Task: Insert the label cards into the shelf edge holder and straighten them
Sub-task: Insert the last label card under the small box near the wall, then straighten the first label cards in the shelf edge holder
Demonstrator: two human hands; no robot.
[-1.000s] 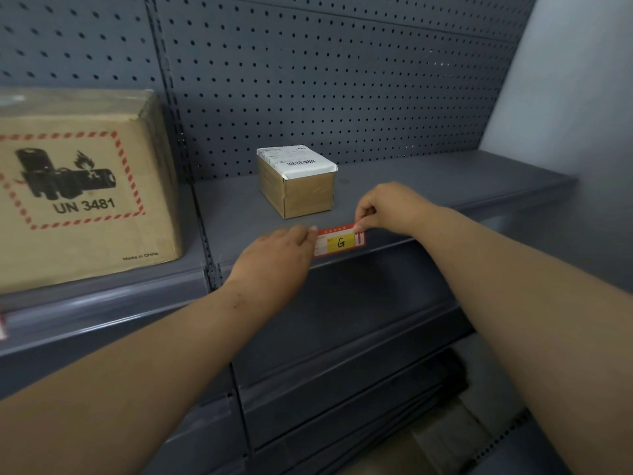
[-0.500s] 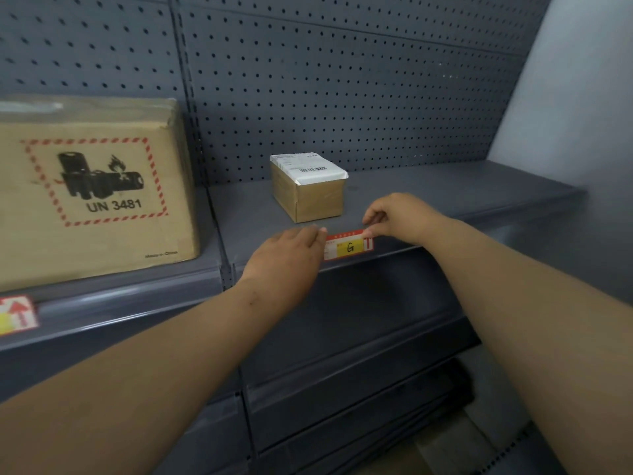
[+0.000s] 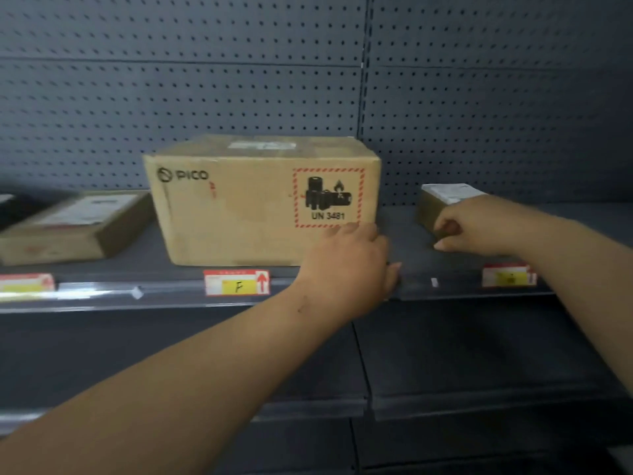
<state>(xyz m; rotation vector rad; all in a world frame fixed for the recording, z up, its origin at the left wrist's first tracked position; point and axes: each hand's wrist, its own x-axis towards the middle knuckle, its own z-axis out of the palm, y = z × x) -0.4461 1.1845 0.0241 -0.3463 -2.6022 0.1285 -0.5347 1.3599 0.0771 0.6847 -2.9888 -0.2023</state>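
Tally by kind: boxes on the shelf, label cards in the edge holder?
Cardboard boxes: 3 (flat box, PICO box, small box)
Label cards: 3 (left card, F card, right card)
Total: 6

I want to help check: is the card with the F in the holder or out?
In. The F card sits level in the shelf edge holder, just below the big box.
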